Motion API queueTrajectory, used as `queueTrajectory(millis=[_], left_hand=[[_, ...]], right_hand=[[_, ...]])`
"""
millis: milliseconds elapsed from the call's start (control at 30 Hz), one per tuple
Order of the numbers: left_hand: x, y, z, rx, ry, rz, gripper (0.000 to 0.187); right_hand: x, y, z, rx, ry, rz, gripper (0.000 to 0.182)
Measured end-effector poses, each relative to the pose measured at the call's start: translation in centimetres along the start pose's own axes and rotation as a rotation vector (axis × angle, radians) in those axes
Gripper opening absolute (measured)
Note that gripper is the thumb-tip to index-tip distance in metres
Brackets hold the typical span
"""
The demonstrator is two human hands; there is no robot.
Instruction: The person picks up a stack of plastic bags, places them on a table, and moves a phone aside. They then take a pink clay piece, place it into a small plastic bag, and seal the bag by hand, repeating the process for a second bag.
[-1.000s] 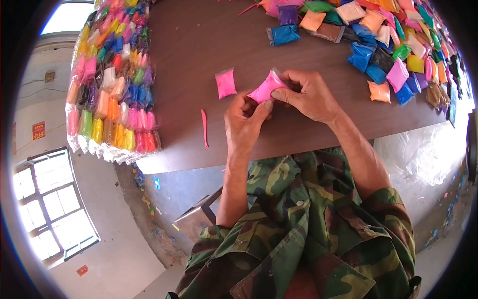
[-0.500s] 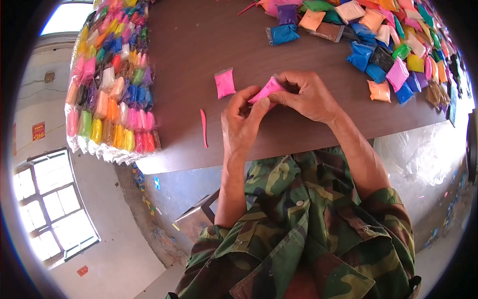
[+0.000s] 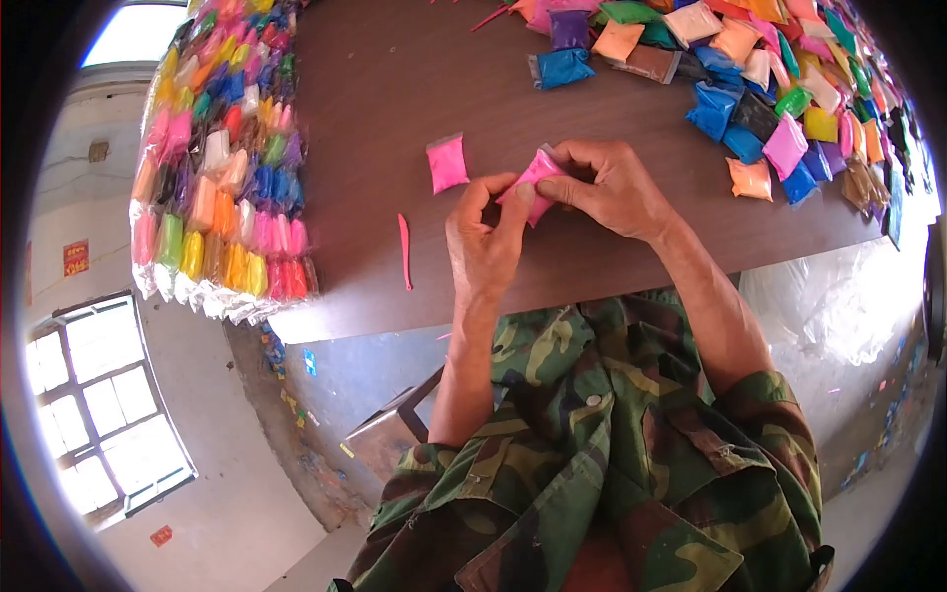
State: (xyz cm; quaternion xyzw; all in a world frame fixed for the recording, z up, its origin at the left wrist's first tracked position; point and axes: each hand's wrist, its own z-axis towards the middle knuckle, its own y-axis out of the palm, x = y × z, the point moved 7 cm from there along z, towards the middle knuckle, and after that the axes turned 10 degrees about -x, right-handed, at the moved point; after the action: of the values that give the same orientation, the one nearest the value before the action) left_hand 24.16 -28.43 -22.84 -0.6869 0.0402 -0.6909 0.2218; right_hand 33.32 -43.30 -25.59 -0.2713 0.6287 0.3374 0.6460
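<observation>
Both my hands hold one pink packet (image 3: 538,176) over the brown table (image 3: 375,118). My left hand (image 3: 485,232) pinches its left and lower part between thumb and fingers. My right hand (image 3: 610,189) grips its right side, thumb on top. A second pink packet (image 3: 448,165) lies flat on the table, just beyond and left of my left hand. Further left lies a thin pink plastic tool (image 3: 404,253), lengthwise towards the table's front edge.
Rows of bagged colourful packets (image 3: 222,187) stand along the table's left side. A loose heap of coloured packets (image 3: 769,99) covers the back right. A blue packet (image 3: 562,68) lies at its left end. Beneath the table's front edge is a box-like stool (image 3: 390,434).
My left hand has shifted slightly right, its thumb now further up on the packet. More of the packet's lower part shows between my hands. My right hand has hardly moved.
</observation>
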Motion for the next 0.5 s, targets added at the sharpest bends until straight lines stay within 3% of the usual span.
queueTrajectory(millis=[100,300,400,500], left_hand=[[0.2,-0.2,-0.3,0.005,0.001,-0.039,0.026],[-0.6,-0.9,-0.9,0.008,0.006,-0.008,0.024],[-0.9,-1.2,-1.7,0.044,0.016,-0.025,0.024],[-1.2,-0.9,-2.5,0.029,0.030,-0.106,0.025]], right_hand=[[0.0,0.3,0.1,0.006,-0.052,0.015,0.015],[-1.3,1.1,-0.3,-0.062,-0.096,-0.236,0.017],[-0.9,1.7,-0.9,-0.039,0.091,-0.048,0.020],[0.0,2.0,-1.8,0.060,0.122,0.112,0.022]])
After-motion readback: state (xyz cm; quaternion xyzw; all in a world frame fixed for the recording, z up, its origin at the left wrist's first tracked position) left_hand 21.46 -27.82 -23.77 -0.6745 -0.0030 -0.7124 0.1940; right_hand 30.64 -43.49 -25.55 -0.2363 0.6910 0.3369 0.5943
